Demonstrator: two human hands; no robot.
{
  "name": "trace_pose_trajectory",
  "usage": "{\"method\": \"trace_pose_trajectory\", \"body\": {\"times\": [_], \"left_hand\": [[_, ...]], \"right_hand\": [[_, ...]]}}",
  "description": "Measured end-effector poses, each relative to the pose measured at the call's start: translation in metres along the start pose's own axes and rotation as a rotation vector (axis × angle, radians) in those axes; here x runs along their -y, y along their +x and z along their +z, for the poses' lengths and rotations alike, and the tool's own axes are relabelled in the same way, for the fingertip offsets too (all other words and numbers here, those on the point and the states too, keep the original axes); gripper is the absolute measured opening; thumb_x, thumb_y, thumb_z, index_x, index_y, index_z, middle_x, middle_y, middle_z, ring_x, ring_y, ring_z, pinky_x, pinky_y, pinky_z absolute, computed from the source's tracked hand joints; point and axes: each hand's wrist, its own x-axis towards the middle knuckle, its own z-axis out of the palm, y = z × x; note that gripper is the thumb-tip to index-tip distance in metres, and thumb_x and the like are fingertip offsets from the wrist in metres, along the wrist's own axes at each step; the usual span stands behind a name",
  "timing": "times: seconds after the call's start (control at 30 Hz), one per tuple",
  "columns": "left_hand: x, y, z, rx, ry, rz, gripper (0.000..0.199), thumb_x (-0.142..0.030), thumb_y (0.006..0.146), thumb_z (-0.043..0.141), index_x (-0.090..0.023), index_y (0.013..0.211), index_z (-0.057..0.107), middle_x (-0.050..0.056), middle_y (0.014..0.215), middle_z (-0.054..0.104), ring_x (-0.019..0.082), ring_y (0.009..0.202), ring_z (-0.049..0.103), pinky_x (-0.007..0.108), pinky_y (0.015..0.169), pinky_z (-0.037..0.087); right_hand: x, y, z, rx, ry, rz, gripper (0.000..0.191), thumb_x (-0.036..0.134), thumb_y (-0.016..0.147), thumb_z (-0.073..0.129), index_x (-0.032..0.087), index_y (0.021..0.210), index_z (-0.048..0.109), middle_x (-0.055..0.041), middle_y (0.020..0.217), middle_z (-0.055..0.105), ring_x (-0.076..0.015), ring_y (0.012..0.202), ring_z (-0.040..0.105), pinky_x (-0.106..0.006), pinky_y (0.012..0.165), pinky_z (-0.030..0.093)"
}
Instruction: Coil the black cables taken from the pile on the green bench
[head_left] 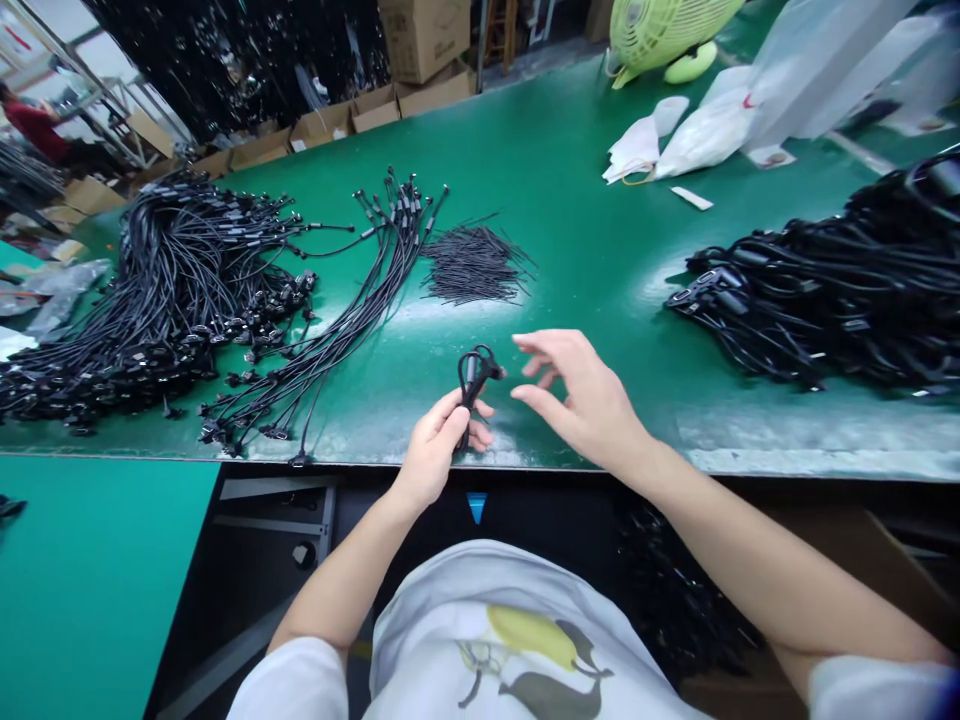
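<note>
Near the front edge of the green table (570,250), my left hand (439,440) grips a folded black cable (472,375), its loop and connector end standing above the fingers. Just right of the cable, my right hand (574,390) is held apart from it, thumb and fingers spread with nothing between them. Beyond my hands lies a pile of short thin black ties (478,265). Left of that pile, a bunch of long black cables (360,310) stretches diagonally towards the table's front edge.
A large heap of cables (180,250) covers the left side. Bundled black cables (840,280) lie at the right. White bags (705,135) and a green fan (660,35) stand at the back right. A person in red (37,130) is at far left.
</note>
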Motion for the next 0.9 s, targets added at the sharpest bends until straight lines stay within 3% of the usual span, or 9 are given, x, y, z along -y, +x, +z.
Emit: {"method": "trace_pose_trajectory", "body": {"times": [0.1, 0.2, 0.3, 0.43, 0.57, 0.67, 0.77, 0.83, 0.9], "left_hand": [[-0.006, 0.002, 0.003, 0.07, -0.043, -0.064, 0.035, -0.045, 0.085, 0.062, -0.015, 0.103, 0.067, 0.005, 0.09, 0.06, 0.009, 0.065, 0.048, 0.022, 0.061, 0.041], [-0.01, 0.003, 0.005, 0.116, -0.127, -0.172, 0.034, -0.045, 0.084, 0.063, -0.013, 0.096, 0.068, 0.005, 0.089, 0.058, 0.009, 0.067, 0.045, 0.023, 0.062, 0.039], [-0.009, 0.005, 0.007, 0.15, -0.134, -0.238, 0.033, -0.038, 0.076, 0.074, -0.013, 0.098, 0.07, 0.006, 0.091, 0.06, 0.01, 0.072, 0.048, 0.024, 0.069, 0.04], [0.0, 0.009, 0.015, 0.137, -0.05, -0.216, 0.035, -0.034, 0.069, 0.08, -0.015, 0.096, 0.069, 0.004, 0.091, 0.062, 0.012, 0.079, 0.053, 0.026, 0.076, 0.042], [0.01, 0.009, 0.019, 0.145, 0.046, -0.188, 0.032, -0.037, 0.078, 0.073, -0.015, 0.099, 0.063, 0.002, 0.09, 0.06, 0.009, 0.071, 0.053, 0.023, 0.068, 0.042], [0.01, 0.007, 0.021, 0.29, -0.056, -0.29, 0.039, -0.046, 0.086, 0.062, -0.014, 0.108, 0.058, 0.0, 0.078, 0.057, 0.008, 0.057, 0.052, 0.023, 0.058, 0.042], [0.008, 0.007, 0.026, 0.36, -0.233, -0.391, 0.039, -0.049, 0.086, 0.062, -0.013, 0.099, 0.058, -0.007, 0.06, 0.039, 0.005, 0.045, 0.038, 0.018, 0.044, 0.032], [0.008, 0.008, 0.028, 0.337, -0.306, -0.384, 0.037, -0.05, 0.086, 0.061, -0.014, 0.092, 0.057, -0.01, 0.055, 0.028, 0.003, 0.04, 0.021, 0.016, 0.038, 0.019], [0.009, 0.008, 0.03, 0.326, -0.316, -0.356, 0.038, -0.053, 0.087, 0.058, -0.015, 0.089, 0.055, -0.011, 0.051, 0.023, 0.003, 0.04, 0.013, 0.015, 0.037, 0.014]], "right_hand": [[-0.003, 0.008, -0.003, 0.055, -0.169, -0.255, 0.024, 0.03, 0.096, 0.048, 0.02, 0.112, 0.062, -0.0117, 0.116, 0.057, -0.0207, 0.103, 0.057, -0.035, 0.088, 0.049], [-0.005, 0.012, 0.001, 0.045, -0.274, -0.3, 0.022, 0.033, 0.097, 0.047, 0.018, 0.094, 0.063, -0.0114, 0.108, 0.06, -0.0211, 0.098, 0.057, -0.036, 0.086, 0.049], [-0.003, 0.012, 0.006, 0.008, -0.301, -0.226, 0.029, 0.038, 0.097, 0.045, 0.017, 0.082, 0.058, -0.0118, 0.106, 0.06, -0.0201, 0.093, 0.058, -0.033, 0.08, 0.049], [-0.003, 0.014, 0.015, -0.036, -0.231, -0.079, 0.031, 0.044, 0.094, 0.049, 0.018, 0.078, 0.052, -0.0093, 0.099, 0.061, -0.0152, 0.076, 0.057, -0.027, 0.063, 0.045], [-0.01, 0.018, 0.022, -0.079, -0.081, -0.004, 0.014, 0.031, 0.094, 0.049, 0.018, 0.091, 0.053, -0.0044, 0.088, 0.059, -0.0139, 0.073, 0.056, -0.025, 0.064, 0.045], [-0.014, 0.021, 0.022, -0.085, 0.035, 0.008, 0.016, 0.022, 0.095, 0.042, 0.018, 0.097, 0.058, -0.0046, 0.092, 0.06, -0.0134, 0.079, 0.057, -0.026, 0.072, 0.046], [-0.016, 0.023, 0.016, -0.067, 0.262, 0.176, 0.016, 0.029, 0.089, 0.055, 0.019, 0.1, 0.063, -0.0028, 0.092, 0.06, -0.0113, 0.071, 0.054, -0.026, 0.068, 0.045], [-0.017, 0.024, 0.012, 0.016, 0.479, 0.319, 0.029, 0.036, 0.085, 0.061, 0.019, 0.108, 0.063, -0.0029, 0.098, 0.062, -0.0097, 0.066, 0.054, -0.026, 0.066, 0.045], [-0.017, 0.025, 0.012, 0.147, 0.661, 0.387, 0.035, 0.044, 0.086, 0.059, 0.019, 0.111, 0.063, -0.0043, 0.102, 0.064, -0.0116, 0.074, 0.058, -0.026, 0.071, 0.045]]}}
